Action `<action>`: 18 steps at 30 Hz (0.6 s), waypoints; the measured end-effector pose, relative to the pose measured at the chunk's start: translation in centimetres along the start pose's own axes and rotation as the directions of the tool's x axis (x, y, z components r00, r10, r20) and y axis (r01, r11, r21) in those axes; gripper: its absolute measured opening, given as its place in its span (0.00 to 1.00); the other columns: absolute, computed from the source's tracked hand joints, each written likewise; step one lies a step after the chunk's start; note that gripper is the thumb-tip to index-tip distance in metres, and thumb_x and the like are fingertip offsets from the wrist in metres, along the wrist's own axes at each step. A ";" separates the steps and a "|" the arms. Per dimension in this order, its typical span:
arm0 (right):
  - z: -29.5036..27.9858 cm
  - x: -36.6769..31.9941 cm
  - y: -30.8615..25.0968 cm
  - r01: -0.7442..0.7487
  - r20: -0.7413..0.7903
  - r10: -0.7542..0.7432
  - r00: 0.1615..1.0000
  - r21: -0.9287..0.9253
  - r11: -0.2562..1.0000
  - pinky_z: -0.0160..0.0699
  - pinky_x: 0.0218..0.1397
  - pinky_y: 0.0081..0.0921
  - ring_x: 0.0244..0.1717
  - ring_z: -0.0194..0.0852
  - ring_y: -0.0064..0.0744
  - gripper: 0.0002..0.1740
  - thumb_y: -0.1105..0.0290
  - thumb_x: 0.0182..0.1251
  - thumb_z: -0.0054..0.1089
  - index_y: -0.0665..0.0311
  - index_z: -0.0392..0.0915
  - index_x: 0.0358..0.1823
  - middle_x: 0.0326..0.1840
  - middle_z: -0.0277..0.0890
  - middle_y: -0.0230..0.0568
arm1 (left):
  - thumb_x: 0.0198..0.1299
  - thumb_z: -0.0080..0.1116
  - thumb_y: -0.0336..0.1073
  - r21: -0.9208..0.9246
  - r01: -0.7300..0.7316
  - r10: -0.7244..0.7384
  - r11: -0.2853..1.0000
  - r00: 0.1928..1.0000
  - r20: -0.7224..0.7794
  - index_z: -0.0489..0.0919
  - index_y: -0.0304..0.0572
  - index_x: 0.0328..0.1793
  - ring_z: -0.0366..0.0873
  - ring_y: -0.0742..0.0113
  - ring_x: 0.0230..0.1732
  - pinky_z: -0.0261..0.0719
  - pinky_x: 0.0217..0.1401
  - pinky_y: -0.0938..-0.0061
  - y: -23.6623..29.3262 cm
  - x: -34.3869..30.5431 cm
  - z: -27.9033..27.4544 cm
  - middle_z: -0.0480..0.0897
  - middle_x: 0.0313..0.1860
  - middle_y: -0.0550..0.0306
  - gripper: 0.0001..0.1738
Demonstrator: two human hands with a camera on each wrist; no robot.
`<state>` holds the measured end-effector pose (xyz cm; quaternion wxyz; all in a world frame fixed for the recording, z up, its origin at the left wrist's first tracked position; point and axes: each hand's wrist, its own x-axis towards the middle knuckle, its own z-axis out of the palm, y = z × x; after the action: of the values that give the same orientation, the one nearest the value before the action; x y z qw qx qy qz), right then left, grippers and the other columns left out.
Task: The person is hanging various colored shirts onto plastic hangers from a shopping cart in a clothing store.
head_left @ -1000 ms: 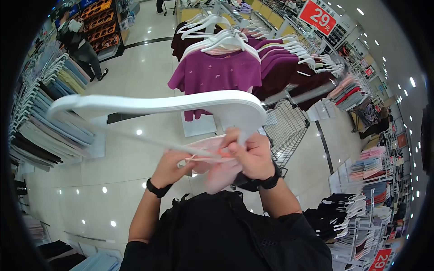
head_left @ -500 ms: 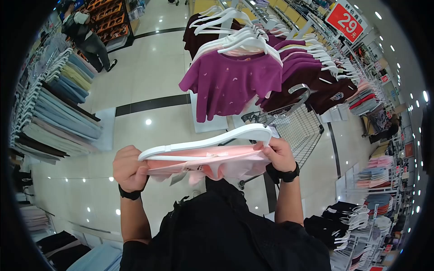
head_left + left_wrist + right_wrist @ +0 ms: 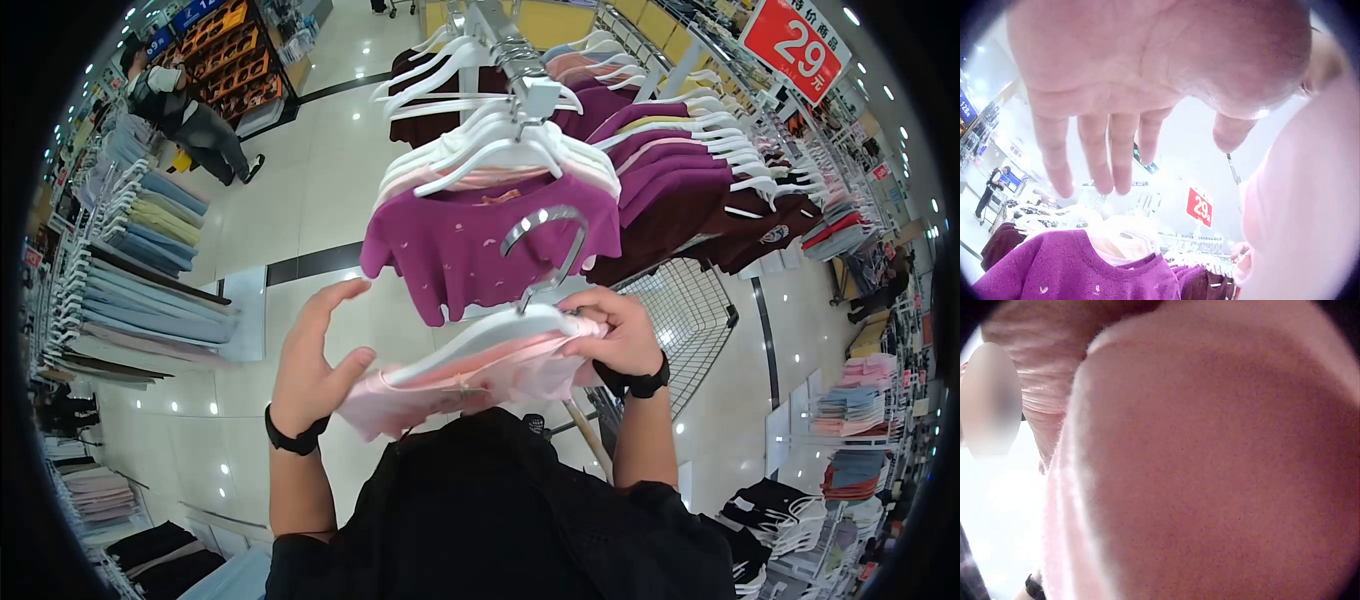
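A pink top (image 3: 450,392) hangs on a white hanger (image 3: 500,332) in front of the person's chest, its metal hook (image 3: 578,240) pointing up. At the right shoulder of the top, the right hand (image 3: 625,338) pinches the cloth and hanger end between thumb and fingers. The left hand (image 3: 312,372) is beside the other shoulder, its fingers spread and extended. In the left wrist view its fingers (image 3: 1092,147) are straight, with the pink cloth to the right. Pink cloth (image 3: 1210,462) fills most of the right wrist view and hides the right fingertips.
Straight ahead, a purple top (image 3: 440,245) hangs at the front of a rail (image 3: 505,50) of hangers. A wire shopping cart (image 3: 690,325) stands to the right. Racks of folded garments (image 3: 150,310) line the left, where another person (image 3: 195,125) stands.
The hanger has gone inside the pink top's shoulders, its hook now upright. The left hand gripped the top's left shoulder half a second ago and has let go. The purple top is nearer.
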<state>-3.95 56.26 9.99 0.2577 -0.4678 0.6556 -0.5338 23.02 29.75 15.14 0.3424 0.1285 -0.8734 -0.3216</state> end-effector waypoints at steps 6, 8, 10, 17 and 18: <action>-5.6 4.4 0.3 0.040 -0.121 -0.058 0.991 -0.143 0.989 0.78 0.37 0.19 0.32 0.83 0.20 0.21 0.70 0.52 0.84 0.68 0.87 0.46 0.35 0.88 0.38 | 0.68 0.64 0.39 0.039 0.317 -0.303 0.948 0.854 0.423 0.82 0.33 0.57 0.83 0.58 0.50 0.77 0.59 0.67 -2.2 2.9 1.2 0.87 0.47 0.49 0.18; -6.6 5.4 0.5 0.051 -0.140 -0.080 0.987 -0.202 0.978 0.79 0.38 0.21 0.32 0.83 0.21 0.18 0.70 0.54 0.82 0.69 0.87 0.45 0.35 0.88 0.39 | 0.69 0.63 0.35 0.040 0.309 -0.299 0.950 0.868 0.396 0.82 0.33 0.55 0.83 0.60 0.47 0.77 0.57 0.70 -3.0 3.9 2.4 0.87 0.45 0.50 0.14; -7.3 6.8 0.6 0.011 -0.158 -0.056 0.986 -0.275 0.961 0.77 0.40 0.21 0.35 0.81 0.19 0.17 0.72 0.55 0.80 0.69 0.87 0.46 0.35 0.87 0.36 | 0.70 0.61 0.31 0.041 0.300 -0.292 0.953 0.875 0.386 0.82 0.32 0.54 0.82 0.62 0.45 0.77 0.54 0.72 -4.1 5.3 3.5 0.86 0.43 0.50 0.11; -6.9 11.0 3.4 -0.058 -0.180 0.045 0.983 -0.068 0.996 0.79 0.50 0.23 0.43 0.82 0.22 0.16 0.73 0.61 0.77 0.70 0.87 0.49 0.42 0.88 0.38 | 0.71 0.62 0.34 0.007 0.254 -0.246 0.967 0.929 0.276 0.81 0.34 0.51 0.81 0.56 0.37 0.78 0.43 0.68 -9.5 8.5 6.3 0.84 0.36 0.48 0.10; -6.6 11.3 3.8 -0.066 -0.185 0.051 0.981 -0.073 0.995 0.79 0.50 0.23 0.43 0.82 0.22 0.16 0.73 0.61 0.77 0.70 0.87 0.49 0.42 0.88 0.38 | 0.71 0.62 0.34 -0.013 0.257 -0.243 0.966 0.927 0.285 0.81 0.34 0.52 0.80 0.56 0.36 0.77 0.43 0.68 -10.4 8.4 6.2 0.83 0.36 0.48 0.10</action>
<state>-15.56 49.19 10.23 0.1935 -0.4072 0.7105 -0.5403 12.75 21.06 9.26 0.1740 0.1833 -0.8813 -0.3993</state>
